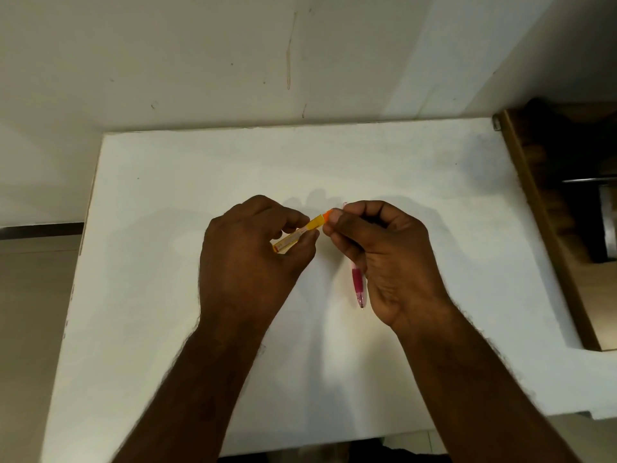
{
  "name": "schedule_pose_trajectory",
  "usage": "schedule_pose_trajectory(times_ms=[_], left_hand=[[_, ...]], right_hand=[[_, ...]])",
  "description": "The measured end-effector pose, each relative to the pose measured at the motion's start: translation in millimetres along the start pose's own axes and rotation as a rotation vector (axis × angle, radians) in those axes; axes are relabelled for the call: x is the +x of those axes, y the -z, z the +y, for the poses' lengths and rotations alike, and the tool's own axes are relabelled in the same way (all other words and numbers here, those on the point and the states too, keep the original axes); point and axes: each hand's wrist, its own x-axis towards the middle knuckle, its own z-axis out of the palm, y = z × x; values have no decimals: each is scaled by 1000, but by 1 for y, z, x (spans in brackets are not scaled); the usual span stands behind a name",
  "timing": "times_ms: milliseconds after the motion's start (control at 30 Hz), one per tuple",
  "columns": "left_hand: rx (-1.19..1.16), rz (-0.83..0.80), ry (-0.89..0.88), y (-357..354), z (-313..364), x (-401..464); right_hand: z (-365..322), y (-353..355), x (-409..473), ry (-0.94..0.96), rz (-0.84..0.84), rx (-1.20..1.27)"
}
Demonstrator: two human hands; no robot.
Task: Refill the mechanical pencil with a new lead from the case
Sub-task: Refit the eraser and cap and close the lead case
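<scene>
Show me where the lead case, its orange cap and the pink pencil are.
lead case (315,225), head view, yellow upper body.
orange cap (327,214), head view, cap side.
pink pencil (357,279), head view, grip section.

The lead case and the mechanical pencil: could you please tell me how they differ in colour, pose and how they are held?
The lead case is yellow with an orange cap; the mechanical pencil is pink. The case slants up toward the right, held in the left hand, its cap pinched by the right hand; the pencil hangs tip-down, tucked in the right hand alone. Both are slim, part-hidden, and held above the table.
</scene>
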Motion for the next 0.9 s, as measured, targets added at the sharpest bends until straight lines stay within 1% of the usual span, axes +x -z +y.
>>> schedule_pose_trajectory(times_ms=[233, 400, 467, 533, 600, 700, 767, 833, 900], left_hand=[[0, 1, -18, 1, -1, 0], [26, -8, -99, 0, -3, 1], [27, -2, -99, 0, -4, 1], [28, 3, -80, 0, -6, 1], [26, 5, -45, 0, -6, 0], [7, 0, 75, -1, -4, -1], [13, -20, 208, -5, -3, -3], [48, -61, 323, -9, -5, -4], [102, -88, 373, -13, -6, -6]], right_hand=[[-1, -2, -2, 53, -5, -47], [0, -2, -3, 87, -7, -135], [0, -1, -3, 144, -7, -254], [0, 1, -1, 264, -7, -481], [1, 1, 0, 382, -25, -687], [3, 0, -1, 475, -40, -784], [4, 1, -2, 533, 36, -860], [6, 5, -1, 548, 135, -1005], [8, 8, 1, 474, 175, -1204]])
